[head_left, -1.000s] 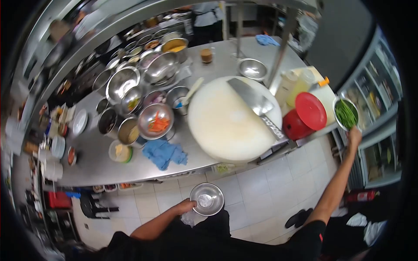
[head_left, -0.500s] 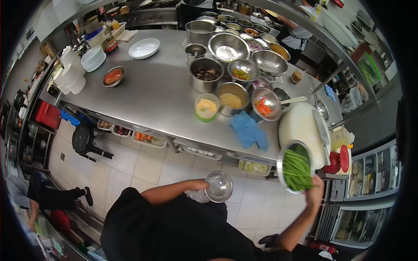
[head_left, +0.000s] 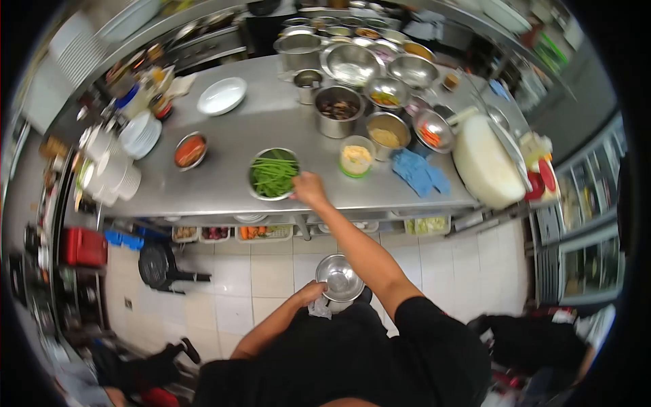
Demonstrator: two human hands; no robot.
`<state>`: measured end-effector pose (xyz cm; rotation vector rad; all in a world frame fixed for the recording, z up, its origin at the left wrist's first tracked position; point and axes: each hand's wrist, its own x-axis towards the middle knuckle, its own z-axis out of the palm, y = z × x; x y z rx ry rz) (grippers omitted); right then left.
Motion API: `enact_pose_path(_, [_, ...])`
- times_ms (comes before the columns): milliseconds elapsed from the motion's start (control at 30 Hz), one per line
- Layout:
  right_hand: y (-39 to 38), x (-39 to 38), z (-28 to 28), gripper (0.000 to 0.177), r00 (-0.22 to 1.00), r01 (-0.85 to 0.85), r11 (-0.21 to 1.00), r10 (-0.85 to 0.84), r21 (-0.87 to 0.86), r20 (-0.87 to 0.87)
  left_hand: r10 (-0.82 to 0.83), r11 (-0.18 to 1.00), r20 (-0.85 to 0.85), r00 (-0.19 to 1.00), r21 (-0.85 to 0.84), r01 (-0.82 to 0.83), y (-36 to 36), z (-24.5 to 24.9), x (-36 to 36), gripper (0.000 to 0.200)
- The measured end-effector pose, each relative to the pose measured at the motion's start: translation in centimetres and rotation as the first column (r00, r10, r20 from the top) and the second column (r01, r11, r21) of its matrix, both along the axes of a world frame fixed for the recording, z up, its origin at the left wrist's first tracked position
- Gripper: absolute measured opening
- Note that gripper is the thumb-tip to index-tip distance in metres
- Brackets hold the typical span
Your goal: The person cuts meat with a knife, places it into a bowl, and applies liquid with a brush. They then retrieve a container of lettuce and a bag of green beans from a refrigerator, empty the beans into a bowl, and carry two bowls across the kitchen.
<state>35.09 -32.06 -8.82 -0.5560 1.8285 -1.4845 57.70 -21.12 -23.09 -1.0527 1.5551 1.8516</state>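
Observation:
My right hand (head_left: 310, 189) grips the rim of a metal bowl of green beans (head_left: 274, 173) at the front part of the steel counter (head_left: 230, 136). Low in front of my body, my left hand (head_left: 312, 292) is closed on the edge of an empty metal bowl (head_left: 340, 279). A crumpled clear plastic bag (head_left: 319, 308) hangs just under that hand. Left of the beans sits a small bowl with something orange-red (head_left: 190, 150). To their right is a green-bottomed tub (head_left: 356, 157) with pale yellow contents.
Several metal bowls and pots, among them a tall pot (head_left: 338, 112), crowd the counter's right half. A blue cloth (head_left: 420, 173) lies by a large cream-coloured container (head_left: 485, 163). White plate (head_left: 222, 96) at the back. Below stands a black stool (head_left: 157, 264). People are behind me on both sides.
My right hand has carried the bowl of green beans from the counter's right end leftward to its front middle. My left hand keeps hold of the empty bowl.

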Motion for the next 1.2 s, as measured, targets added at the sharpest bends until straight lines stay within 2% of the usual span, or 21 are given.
enact_pose_path(67, [-2.5,-0.2,-2.2,0.035,0.978,-0.095,0.99,0.112,-0.103,0.176,-0.073,0.997,0.082,0.994,0.018,0.072,-0.7,0.2,0.3,0.033])
enact_pose_path(167, [2.2,1.1,0.8,0.038,0.915,-0.059,0.994,0.016,-0.095,-0.404,0.262,0.955,0.025,0.965,0.141,-0.263,-0.3,-2.6,0.5,0.027])
enact_pose_path(200, [6.1,1.5,1.3,0.038,0.925,0.064,0.995,-0.09,-0.082,-0.368,0.301,0.89,0.041,0.953,0.346,-0.296,0.1,-0.3,-0.6,0.026])
enact_pose_path(267, [14.2,2.5,3.3,0.035,0.943,-0.137,0.988,0.108,-0.072,-0.313,0.293,0.868,0.037,0.955,0.409,-0.282,1.4,3.2,-2.6,0.023])
enact_pose_path(400, [30.0,5.7,-0.1,0.04,0.883,0.296,0.951,-0.238,0.087,-0.404,0.183,0.917,-0.165,0.969,0.383,-0.108,2.9,-2.2,-6.3,0.026])
enact_pose_path(500, [38.9,10.7,0.6,0.046,0.804,0.58,0.737,-0.449,0.347,-0.39,0.034,0.863,-0.113,0.993,0.504,0.028,10.4,4.3,-11.8,0.023])
enact_pose_path(567, [42.5,13.3,-0.1,0.055,0.781,0.619,0.614,-0.548,0.49,-0.3,-0.131,0.827,-0.178,0.975,0.522,0.207,13.9,1.7,-14.3,0.026])
enact_pose_path(600, [43.7,14.6,-0.9,0.055,0.742,0.658,0.57,-0.601,0.492,-0.297,-0.184,0.807,-0.14,0.973,0.543,0.231,16.9,3.6,-15.3,0.026])
enact_pose_path(667, [46.1,15.8,-2.5,0.054,0.554,0.832,0.526,-0.808,0.176,-0.202,-0.292,0.771,-0.169,0.941,0.54,0.336,23.1,4.6,-16.5,0.027])
enact_pose_path(767, [51.9,17.9,-2.9,0.036,0.231,0.965,0.221,-0.971,0.138,-0.062,-0.435,0.698,-0.182,0.882,0.551,0.457,32.1,4.5,-17.3,0.028])
enact_pose_path(833, [57.6,21.8,-15.2,0.026,-0.097,0.993,-0.117,-0.771,-0.01,-0.63,-0.521,0.705,-0.204,0.829,0.444,0.553,36.7,2.8,-18.0,0.026])
enact_pose_path(867, [61.4,23.3,-10.6,0.027,-0.068,0.92,-0.267,-0.829,0.286,-0.555,-0.596,0.672,-0.189,0.781,0.416,0.613,38.4,1.7,-18.7,0.024])
enact_pose_path(900, [65.1,27.1,-16.9,0.027,-0.143,0.854,-0.432,-0.73,0.289,-0.669,-0.633,0.651,-0.145,0.761,0.432,0.624,40.1,2.2,-19.3,0.024])
enact_pose_path(933, [68.7,29.4,-15.4,0.03,-0.186,0.734,-0.459,-0.845,0.5,-0.502,-0.587,0.701,-0.138,0.798,0.408,0.585,41.9,6.0,-19.2,0.021])
enact_pose_path(967, [73.3,36.5,-26.3,0.034,0.047,0.716,-0.617,-0.424,0.326,-0.904,-0.623,0.686,-0.15,0.768,0.367,0.628,42.8,4.7,-20.0,0.023])
enact_pose_path(1000, [75.9,38.5,-23.3,0.042,-0.207,0.772,-0.568,-0.65,0.287,-0.731,-0.644,0.635,-0.165,0.747,0.428,0.642,43.5,5.1,-20.8,0.021])
enact_pose_path(1033, [78.1,39.5,-20.3,0.046,-0.087,0.744,-0.458,-0.789,0.488,-0.608,-0.636,0.65,-0.13,0.761,0.442,0.618,44.1,5.7,-21.8,0.018])
enact_pose_path(1067, [80.0,41.4,-21.3,0.057,0.03,0.48,-0.508,-0.805,0.715,-0.592,-0.63,0.656,-0.141,0.764,0.429,0.621,44.3,5.6,-22.4,0.017])
enact_pose_path(1100, [82.6,42.6,-22.0,0.066,0.137,0.249,-0.334,-0.917,0.909,-0.375,-0.642,0.646,-0.166,0.748,0.408,0.645,44.4,5.7,-23.2,0.017])
enact_pose_path(1133, [84.4,43.2,-21.8,0.067,0.258,0.13,-0.275,-0.918,0.953,-0.301,-0.639,0.657,-0.167,0.75,0.387,0.646,44.4,5.6,-24.0,0.017])
enact_pose_path(1200, [87.0,41.9,-21.0,0.05,0.427,0.249,-0.38,-0.783,0.891,-0.453,-0.655,0.664,-0.2,0.728,0.306,0.682,44.2,6.4,-25.9,0.013])
